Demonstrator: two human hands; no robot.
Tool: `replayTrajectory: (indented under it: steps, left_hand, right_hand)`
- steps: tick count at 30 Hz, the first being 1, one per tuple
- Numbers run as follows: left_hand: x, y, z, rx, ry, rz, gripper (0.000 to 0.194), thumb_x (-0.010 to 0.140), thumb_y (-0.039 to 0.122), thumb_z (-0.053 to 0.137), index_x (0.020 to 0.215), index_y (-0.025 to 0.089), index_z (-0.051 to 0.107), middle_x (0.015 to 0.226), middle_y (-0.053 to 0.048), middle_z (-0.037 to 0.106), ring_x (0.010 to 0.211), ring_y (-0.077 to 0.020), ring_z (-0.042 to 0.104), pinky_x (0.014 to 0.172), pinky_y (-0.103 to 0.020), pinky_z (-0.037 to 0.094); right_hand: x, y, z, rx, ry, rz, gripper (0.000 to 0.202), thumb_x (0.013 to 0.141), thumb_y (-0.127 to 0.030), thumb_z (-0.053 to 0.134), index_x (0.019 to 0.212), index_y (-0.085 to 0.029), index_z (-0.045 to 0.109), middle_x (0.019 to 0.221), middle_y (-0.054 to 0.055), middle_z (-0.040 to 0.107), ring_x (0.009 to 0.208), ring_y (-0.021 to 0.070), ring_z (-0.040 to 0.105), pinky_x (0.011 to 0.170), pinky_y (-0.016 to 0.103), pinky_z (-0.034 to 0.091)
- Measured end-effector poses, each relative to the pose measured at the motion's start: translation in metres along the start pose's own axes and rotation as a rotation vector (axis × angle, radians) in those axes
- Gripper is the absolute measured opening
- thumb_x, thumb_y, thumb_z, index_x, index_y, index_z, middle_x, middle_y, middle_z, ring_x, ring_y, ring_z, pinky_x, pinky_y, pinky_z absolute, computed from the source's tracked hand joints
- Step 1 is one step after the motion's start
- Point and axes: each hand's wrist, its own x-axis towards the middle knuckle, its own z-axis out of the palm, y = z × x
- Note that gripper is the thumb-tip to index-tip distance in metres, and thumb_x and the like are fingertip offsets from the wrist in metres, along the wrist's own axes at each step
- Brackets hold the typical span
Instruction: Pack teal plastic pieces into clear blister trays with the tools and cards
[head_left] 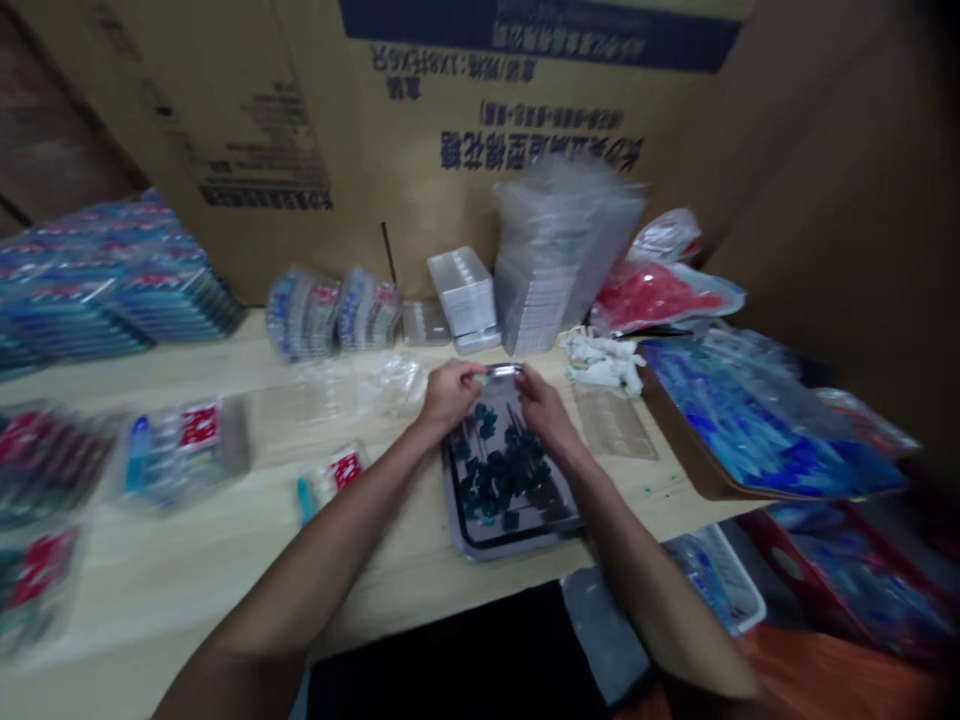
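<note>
Far to the left of the left hand, blue packs (112,290) lie stacked on the table (225,560), and nearer packs with red labels (184,445) sit well out from the left forearm, all blurred. Just beyond the left hand lies crumpled clear film (397,382), with two wrapped bundles (334,312) farther back. The left arm comes in from the lower left, forearm stretched long over the table, wrist straight; the left hand (448,392) is curled, fingers pinched on the left end of a small clear case (501,371). The case is held level between both hands, just above the far edge of a tray (480,540) filled with dark teal pieces (501,470). The right hand (544,405) mirrors it, gripping the case's right end with bent fingers, its forearm running back to the lower right across the tray's corner. Behind the hands stand a white box (465,292) and a tall stack of clear cases (555,250) against cardboard (420,110). To the right of the right hand lie white scraps (604,362), a flat clear lid (615,422), a red bag (652,292), and a carton of blue pieces (757,425) well apart.
</note>
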Motion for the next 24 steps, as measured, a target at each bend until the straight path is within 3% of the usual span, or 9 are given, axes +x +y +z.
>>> replayTrajectory:
  steps: [3, 5, 7, 9, 12, 16, 20, 24]
  left_hand:
    - [-0.028, 0.016, -0.065, -0.228, 0.049, -0.175, 0.034, 0.068, 0.021, 0.066, 0.100, 0.012, 0.073, 0.071, 0.000, 0.065, 0.064, -0.0119, 0.056, 0.063, -0.023, 0.043]
    - [-0.054, 0.024, -0.107, -0.256, 0.055, -0.302, 0.034, 0.064, 0.024, 0.070, 0.096, 0.012, 0.073, 0.069, 0.001, 0.066, 0.062, -0.0108, 0.055, 0.063, -0.023, 0.042]
    - [-0.083, 0.026, -0.137, -0.246, 0.007, -0.419, 0.034, 0.059, 0.024, 0.074, 0.091, 0.013, 0.073, 0.069, 0.001, 0.066, 0.060, -0.0106, 0.055, 0.061, -0.023, 0.042]
    - [-0.110, 0.024, -0.155, -0.221, -0.086, -0.507, 0.032, 0.056, 0.023, 0.075, 0.086, 0.013, 0.071, 0.068, 0.001, 0.066, 0.059, -0.0115, 0.057, 0.060, -0.024, 0.043]
    - [-0.140, 0.015, -0.161, -0.094, -0.281, -0.525, 0.020, 0.059, 0.024, 0.071, 0.077, 0.015, 0.070, 0.065, 0.000, 0.067, 0.059, -0.0137, 0.058, 0.060, -0.025, 0.044]
    - [-0.160, 0.008, -0.155, 0.262, -0.457, -0.371, 0.020, 0.067, 0.016, 0.059, 0.078, 0.018, 0.076, 0.068, 0.000, 0.070, 0.063, -0.0160, 0.061, 0.061, -0.025, 0.042]
    - [-0.172, 0.004, -0.147, 0.459, -0.480, -0.228, 0.030, 0.070, 0.010, 0.054, 0.080, 0.024, 0.078, 0.073, -0.001, 0.074, 0.066, -0.0178, 0.064, 0.063, -0.026, 0.042]
    - [-0.184, -0.005, -0.140, 0.573, -0.406, -0.131, 0.028, 0.072, 0.009, 0.056, 0.081, 0.024, 0.077, 0.074, -0.004, 0.071, 0.069, -0.0211, 0.063, 0.063, -0.028, 0.042]
  right_hand:
    - [-0.023, -0.010, 0.000, 0.072, -0.036, 0.030, 0.060, 0.076, -0.006, 0.042, 0.132, -0.023, 0.055, 0.119, 0.006, 0.068, 0.110, 0.0200, 0.065, 0.098, 0.041, 0.050]
    - [-0.045, -0.029, 0.010, 0.035, -0.138, -0.047, 0.053, 0.077, -0.004, 0.042, 0.122, -0.023, 0.063, 0.110, 0.006, 0.071, 0.101, 0.0196, 0.067, 0.094, 0.040, 0.052]
    - [-0.069, -0.055, 0.028, -0.006, -0.254, -0.176, 0.053, 0.074, 0.000, 0.041, 0.116, -0.020, 0.065, 0.104, 0.007, 0.071, 0.094, 0.0188, 0.067, 0.090, 0.037, 0.053]
    - [-0.091, -0.081, 0.050, -0.026, -0.393, -0.327, 0.057, 0.069, 0.004, 0.040, 0.116, -0.017, 0.065, 0.107, 0.008, 0.070, 0.097, 0.0181, 0.065, 0.092, 0.035, 0.052]
    - [-0.113, -0.108, 0.081, -0.068, -0.557, -0.449, 0.061, 0.063, 0.007, 0.041, 0.114, -0.015, 0.065, 0.111, 0.010, 0.068, 0.107, 0.0192, 0.061, 0.097, 0.033, 0.048]
    - [-0.124, -0.113, 0.102, -0.123, -0.660, -0.441, 0.055, 0.061, 0.008, 0.041, 0.106, -0.013, 0.066, 0.109, 0.010, 0.067, 0.110, 0.0199, 0.059, 0.098, 0.033, 0.046]
    - [-0.124, -0.107, 0.106, -0.138, -0.676, -0.431, 0.050, 0.061, 0.008, 0.041, 0.099, -0.015, 0.065, 0.105, 0.008, 0.066, 0.107, 0.0187, 0.060, 0.096, 0.031, 0.046]
    - [-0.124, -0.108, 0.105, -0.158, -0.684, -0.422, 0.052, 0.061, 0.008, 0.040, 0.101, -0.016, 0.063, 0.104, 0.008, 0.066, 0.105, 0.0188, 0.060, 0.093, 0.032, 0.047]
